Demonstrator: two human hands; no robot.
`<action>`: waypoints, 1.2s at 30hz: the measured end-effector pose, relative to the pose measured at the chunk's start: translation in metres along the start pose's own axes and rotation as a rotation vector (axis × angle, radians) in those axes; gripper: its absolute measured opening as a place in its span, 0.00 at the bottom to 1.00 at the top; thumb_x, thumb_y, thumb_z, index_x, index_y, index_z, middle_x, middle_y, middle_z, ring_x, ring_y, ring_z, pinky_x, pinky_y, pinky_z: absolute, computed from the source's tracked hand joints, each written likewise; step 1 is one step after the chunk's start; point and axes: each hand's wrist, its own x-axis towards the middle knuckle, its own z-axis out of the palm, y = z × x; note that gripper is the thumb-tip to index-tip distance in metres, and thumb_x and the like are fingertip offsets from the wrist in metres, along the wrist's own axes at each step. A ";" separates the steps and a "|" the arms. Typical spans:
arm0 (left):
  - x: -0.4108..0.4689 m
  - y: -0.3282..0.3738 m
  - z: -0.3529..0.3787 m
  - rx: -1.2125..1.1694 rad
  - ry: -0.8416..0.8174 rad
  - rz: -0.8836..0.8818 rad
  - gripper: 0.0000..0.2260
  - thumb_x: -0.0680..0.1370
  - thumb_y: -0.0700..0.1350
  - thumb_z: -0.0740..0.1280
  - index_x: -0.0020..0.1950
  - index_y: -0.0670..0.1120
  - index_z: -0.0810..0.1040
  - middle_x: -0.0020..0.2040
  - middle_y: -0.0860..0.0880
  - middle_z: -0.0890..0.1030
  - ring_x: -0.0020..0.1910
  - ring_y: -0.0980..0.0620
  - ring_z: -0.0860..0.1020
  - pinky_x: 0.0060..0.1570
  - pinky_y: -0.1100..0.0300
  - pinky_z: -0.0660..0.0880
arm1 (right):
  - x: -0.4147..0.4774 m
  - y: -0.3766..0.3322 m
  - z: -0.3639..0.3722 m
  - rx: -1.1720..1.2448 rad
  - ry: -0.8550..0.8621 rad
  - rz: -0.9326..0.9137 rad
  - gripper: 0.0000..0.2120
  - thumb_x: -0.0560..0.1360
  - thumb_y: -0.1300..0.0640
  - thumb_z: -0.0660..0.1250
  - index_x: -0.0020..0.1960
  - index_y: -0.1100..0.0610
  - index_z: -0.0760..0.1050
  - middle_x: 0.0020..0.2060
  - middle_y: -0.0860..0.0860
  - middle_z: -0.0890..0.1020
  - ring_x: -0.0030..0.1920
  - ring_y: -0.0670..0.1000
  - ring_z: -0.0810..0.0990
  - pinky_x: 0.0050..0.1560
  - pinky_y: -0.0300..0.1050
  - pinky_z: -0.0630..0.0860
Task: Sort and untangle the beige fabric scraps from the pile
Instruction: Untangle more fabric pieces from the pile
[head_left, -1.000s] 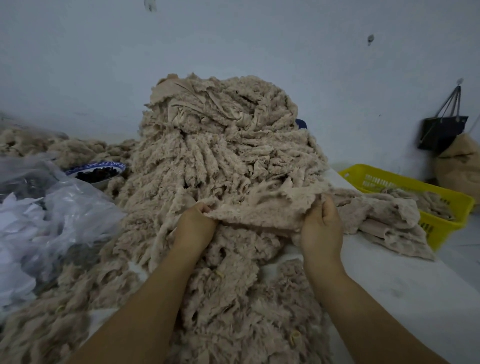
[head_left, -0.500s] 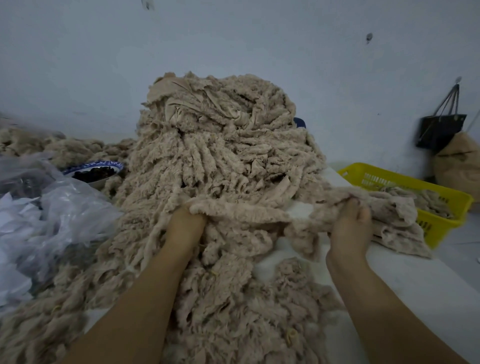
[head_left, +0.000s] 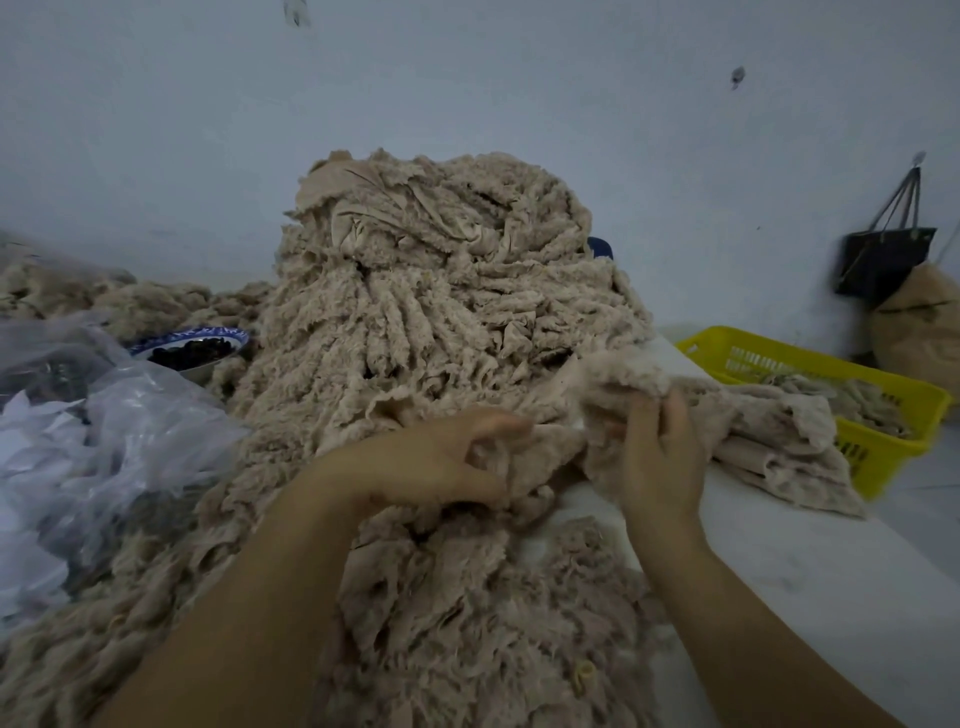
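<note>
A tall pile of beige fluffy fabric scraps (head_left: 441, 291) rises in the middle of the white table (head_left: 841, 587) and spills toward me. My left hand (head_left: 436, 457) grips a bunch of beige scrap (head_left: 540, 441) at the pile's foot, fingers curled round it. My right hand (head_left: 660, 457) holds the same scrap's right part, fingers curled into the fabric. A flatter stack of sorted beige pieces (head_left: 779, 447) lies just right of my right hand.
A yellow plastic basket (head_left: 841, 374) with more scraps stands at the table's right edge. A blue-rimmed bowl (head_left: 192, 348) and crumpled clear plastic bags (head_left: 104, 441) lie at the left. A black bag (head_left: 883, 260) hangs on the wall over a tan sack (head_left: 919, 322).
My left hand has moved right and toward my right hand, gathering the scrap between them. My right hand drew back a little from the sorted stack.
</note>
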 end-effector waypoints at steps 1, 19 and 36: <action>-0.003 0.008 0.002 -0.023 -0.048 0.023 0.29 0.77 0.59 0.69 0.76 0.65 0.62 0.70 0.70 0.64 0.63 0.70 0.67 0.54 0.75 0.67 | -0.005 -0.003 0.003 -0.027 -0.060 -0.060 0.07 0.84 0.49 0.55 0.55 0.44 0.72 0.44 0.33 0.79 0.45 0.33 0.77 0.41 0.28 0.71; 0.018 0.015 0.011 -1.468 0.583 -0.049 0.15 0.85 0.45 0.57 0.60 0.37 0.78 0.54 0.40 0.85 0.51 0.46 0.85 0.47 0.53 0.82 | -0.039 -0.019 0.022 -0.421 -0.446 -0.642 0.20 0.79 0.50 0.56 0.60 0.58 0.80 0.51 0.51 0.84 0.42 0.51 0.82 0.35 0.43 0.78; 0.019 0.029 0.031 -1.105 0.418 -0.090 0.19 0.76 0.27 0.56 0.31 0.43 0.76 0.25 0.49 0.77 0.24 0.56 0.77 0.24 0.65 0.73 | -0.021 0.000 0.016 -0.183 -0.398 -0.215 0.13 0.78 0.32 0.51 0.38 0.33 0.68 0.35 0.39 0.71 0.39 0.39 0.71 0.40 0.36 0.65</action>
